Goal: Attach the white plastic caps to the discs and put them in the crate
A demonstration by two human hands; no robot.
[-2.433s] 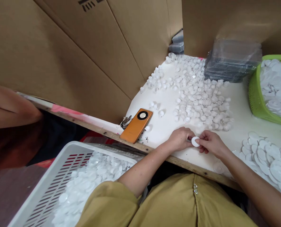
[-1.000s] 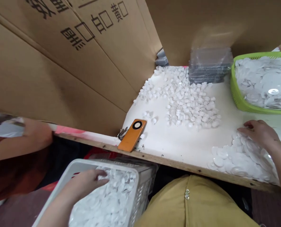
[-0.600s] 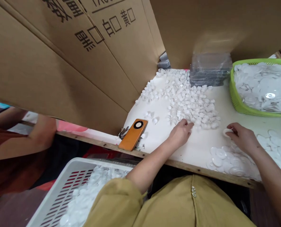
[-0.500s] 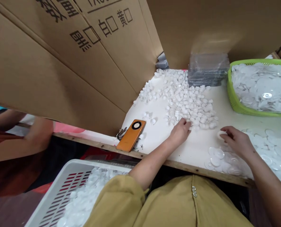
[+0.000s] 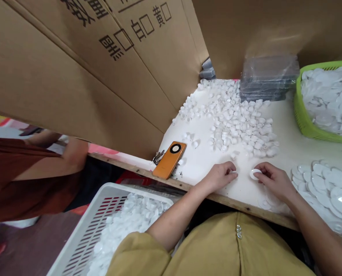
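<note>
My right hand (image 5: 274, 181) pinches a round white plastic disc (image 5: 255, 174) by its edge, just above the table. Facing it, my left hand (image 5: 222, 177) is closed with thumb and fingertips together on a small white plastic piece (image 5: 233, 172), mostly hidden by the fingers. A short gap separates the two hands. Beyond them spreads a heap of small white cap-like pieces (image 5: 245, 126). To the right of my right hand lie many flat white discs (image 5: 326, 184), overlapping one another, and a few more lie partly under that hand.
An orange phone (image 5: 169, 160) and some keys (image 5: 158, 157) lie at the left. A green basket (image 5: 299, 111) of discs and stacked clear-wrapped packs (image 5: 270, 78) stand behind. Cardboard (image 5: 124, 84) walls the left. Below the edge sits a white basket (image 5: 101, 191); another person's arm (image 5: 52, 161) is beyond.
My left hand has drawn back from the heap with a small piece. My right hand has brought its disc leftward, closer to the left hand. The view has shifted slightly.
</note>
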